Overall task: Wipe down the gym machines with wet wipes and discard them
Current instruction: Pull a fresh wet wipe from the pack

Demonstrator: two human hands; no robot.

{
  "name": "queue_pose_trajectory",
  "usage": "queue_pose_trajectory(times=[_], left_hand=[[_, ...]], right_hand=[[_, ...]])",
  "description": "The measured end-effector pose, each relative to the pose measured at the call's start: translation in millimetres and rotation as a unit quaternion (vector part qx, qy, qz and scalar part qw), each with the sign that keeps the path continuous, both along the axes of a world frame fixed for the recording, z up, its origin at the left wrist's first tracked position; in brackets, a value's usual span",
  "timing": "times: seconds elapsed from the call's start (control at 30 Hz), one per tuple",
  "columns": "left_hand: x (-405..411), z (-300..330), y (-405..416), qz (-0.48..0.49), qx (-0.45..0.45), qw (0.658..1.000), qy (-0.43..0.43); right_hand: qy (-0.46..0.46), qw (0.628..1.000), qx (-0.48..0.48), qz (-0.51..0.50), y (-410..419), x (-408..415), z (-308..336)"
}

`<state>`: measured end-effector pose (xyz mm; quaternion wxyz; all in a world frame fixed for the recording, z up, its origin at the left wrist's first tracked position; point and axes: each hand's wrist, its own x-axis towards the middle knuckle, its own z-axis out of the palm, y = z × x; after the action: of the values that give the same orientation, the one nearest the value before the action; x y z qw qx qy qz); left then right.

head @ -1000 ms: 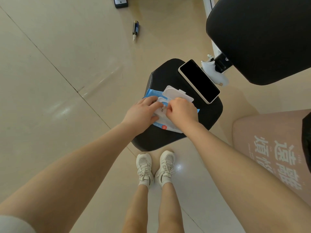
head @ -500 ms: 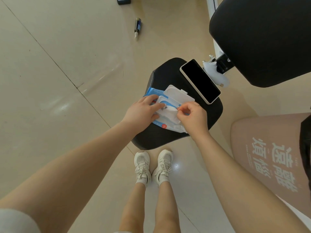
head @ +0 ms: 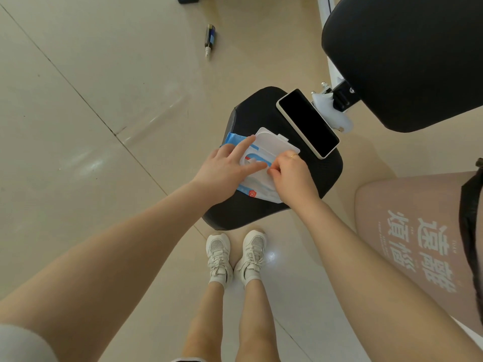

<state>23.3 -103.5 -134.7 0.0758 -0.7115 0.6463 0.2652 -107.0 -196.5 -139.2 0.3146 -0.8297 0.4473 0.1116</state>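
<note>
The wet wipe pack [head: 257, 176] lies lid-open on the black seat pad [head: 266, 212] beside the phone [head: 308, 122], the left hand [head: 224, 171] pressing it flat with straight fingers so the right hand [head: 290, 176], pinched at its opening, can pull 1 wipe.

Left hand [head: 222, 169] presses the wipes pack [head: 257, 176] on the seat [head: 324, 176]; right hand [head: 292, 178] pinches at its opening.

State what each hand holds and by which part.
Left hand presses flat on the wipes pack, gripping nothing. Right hand pinches at the pack's opening; the wipe itself is hidden.
</note>
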Motion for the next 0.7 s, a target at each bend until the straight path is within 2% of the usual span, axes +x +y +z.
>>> queue_pose_trajectory(times=[0.17,0.37,0.57,0.7], left_hand=[[1,-1,-2,-0.013,0.015,1.0,-0.012],[4,1,-7,0.015,0.031,0.999,0.02],[-1,7,-13,0.12,0.034,0.988,0.088],[-7,12,-18,0.185,0.032,0.976,0.113]], right_hand=[[-0.018,0.999,0.022,0.039,-5,-1,1],[-0.072,0.991,0.108,0.041,-11,-14,-4],[-0.109,0.979,0.155,-0.071,-8,-20,-6],[-0.088,0.981,0.113,-0.133,-1,-10,-8]])
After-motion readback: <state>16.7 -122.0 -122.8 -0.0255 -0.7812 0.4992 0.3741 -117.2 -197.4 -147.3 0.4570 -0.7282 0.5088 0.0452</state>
